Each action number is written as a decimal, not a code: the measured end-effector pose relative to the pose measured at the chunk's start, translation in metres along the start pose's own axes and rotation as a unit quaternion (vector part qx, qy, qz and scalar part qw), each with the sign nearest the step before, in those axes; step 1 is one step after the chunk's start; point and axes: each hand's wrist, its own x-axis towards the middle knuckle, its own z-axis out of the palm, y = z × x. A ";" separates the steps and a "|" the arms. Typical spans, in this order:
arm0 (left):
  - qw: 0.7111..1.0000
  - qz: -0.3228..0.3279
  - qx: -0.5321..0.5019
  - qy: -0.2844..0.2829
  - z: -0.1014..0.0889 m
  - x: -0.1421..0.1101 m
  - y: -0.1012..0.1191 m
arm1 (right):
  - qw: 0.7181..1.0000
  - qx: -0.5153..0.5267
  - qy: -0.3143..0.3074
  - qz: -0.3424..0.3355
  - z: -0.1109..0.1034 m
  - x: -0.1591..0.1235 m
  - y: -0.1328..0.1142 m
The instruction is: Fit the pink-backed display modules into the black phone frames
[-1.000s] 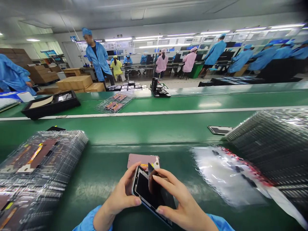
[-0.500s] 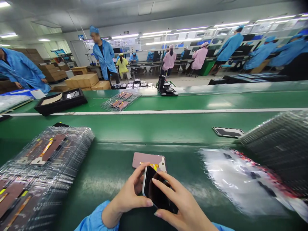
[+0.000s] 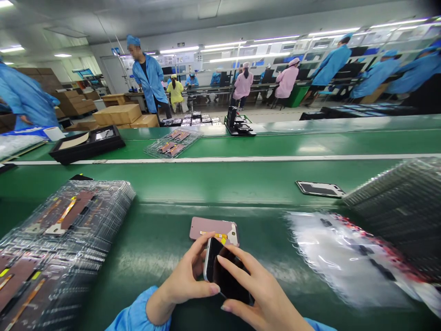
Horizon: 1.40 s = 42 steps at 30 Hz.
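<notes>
The left-hand grip (image 3: 186,281), thumb and fingers partly spread, grasps the phone (image 3: 230,281) by its left side; the right-hand grip (image 3: 263,287), also partly parted, holds it across the dark face. On the desk (image 3: 158,257): one clear tray stack (image 3: 112,225), one pink-backed panel (image 3: 209,226), one black-and-white panel (image 3: 319,189), a second tray stack (image 3: 401,211). The phone sits between both hands.
</notes>
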 end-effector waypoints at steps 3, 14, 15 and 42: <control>1.000 0.006 0.010 -0.001 0.002 0.000 0.002 | 1.000 -0.004 0.005 -0.007 -0.001 0.000 -0.001; 0.999 -0.008 0.036 0.001 0.003 -0.002 0.006 | 1.000 -0.012 0.005 -0.020 -0.006 0.003 -0.006; 0.999 -0.008 0.039 0.001 0.004 -0.002 0.006 | 1.000 -0.008 0.007 -0.021 -0.006 0.003 -0.006; 0.986 -0.073 -0.120 0.085 0.013 0.005 0.002 | 0.999 0.004 0.016 0.050 -0.006 0.009 -0.004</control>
